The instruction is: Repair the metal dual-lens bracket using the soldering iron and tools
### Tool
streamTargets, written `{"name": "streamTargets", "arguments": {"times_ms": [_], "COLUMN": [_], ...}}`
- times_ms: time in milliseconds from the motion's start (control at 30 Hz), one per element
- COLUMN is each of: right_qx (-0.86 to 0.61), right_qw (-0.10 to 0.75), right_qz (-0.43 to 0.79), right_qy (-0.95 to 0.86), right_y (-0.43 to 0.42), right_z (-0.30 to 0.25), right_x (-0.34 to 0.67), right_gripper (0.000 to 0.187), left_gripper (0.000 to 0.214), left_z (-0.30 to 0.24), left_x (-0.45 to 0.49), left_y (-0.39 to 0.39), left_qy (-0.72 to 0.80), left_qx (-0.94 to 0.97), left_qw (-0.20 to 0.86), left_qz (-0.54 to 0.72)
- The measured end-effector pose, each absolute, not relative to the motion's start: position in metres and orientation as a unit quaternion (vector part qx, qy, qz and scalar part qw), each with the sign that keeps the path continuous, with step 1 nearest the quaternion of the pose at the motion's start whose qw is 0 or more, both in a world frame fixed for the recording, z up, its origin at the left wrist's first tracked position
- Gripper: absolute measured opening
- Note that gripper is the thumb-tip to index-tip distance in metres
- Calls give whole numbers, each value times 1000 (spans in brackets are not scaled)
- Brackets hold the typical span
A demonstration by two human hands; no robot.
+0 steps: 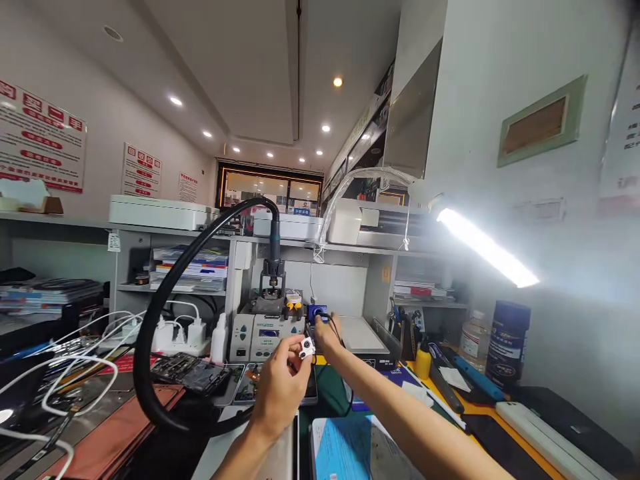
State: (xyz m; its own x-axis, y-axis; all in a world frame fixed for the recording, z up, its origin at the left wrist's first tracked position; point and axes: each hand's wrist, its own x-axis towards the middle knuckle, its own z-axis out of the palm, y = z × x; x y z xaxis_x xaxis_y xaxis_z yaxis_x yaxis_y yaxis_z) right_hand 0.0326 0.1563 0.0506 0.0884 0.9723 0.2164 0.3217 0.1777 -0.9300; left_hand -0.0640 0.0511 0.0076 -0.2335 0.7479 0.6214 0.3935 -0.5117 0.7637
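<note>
Between the thumb and fingertips of my left hand [284,381] is a small white-edged camera module [307,347] with dark round lenses. It is held up in front of the grey soldering or hot-air station [267,335]. My right hand [329,337] reaches farther back, its fingers bent at a small blue device [315,311] with dark cables by it. What exactly those fingers grip is hidden. Just below my left hand lie a tray with small parts [247,383] and a silver laptop-like slab [280,447].
A thick black hose [155,333] arches over the left side. White cables [75,360] and opened phone parts [193,373] lie there. On the right stand a yellow bottle [423,361] and a dark blue canister [507,343]. A bright lamp [487,247] hangs above.
</note>
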Motion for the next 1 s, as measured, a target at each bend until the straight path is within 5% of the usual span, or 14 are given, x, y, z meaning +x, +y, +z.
{"name": "streamTargets", "arguments": {"times_ms": [300, 700, 1000], "right_qx": [-538, -387, -310], "right_qw": [500, 648, 631], "right_qz": [306, 451, 588], "right_qy": [-606, -477, -400], "right_y": [167, 110, 109], "right_z": [73, 68, 55], "right_x": [55, 178, 209], "right_gripper": [28, 31, 18], "left_gripper": [29, 29, 39], "left_z": [9, 13, 5], "left_x": [-61, -49, -49], "left_y": [47, 32, 38], "left_qy": [456, 463, 491], "left_qx": [608, 626, 619], "left_qw": [140, 206, 239], "left_qz": [635, 593, 565]}}
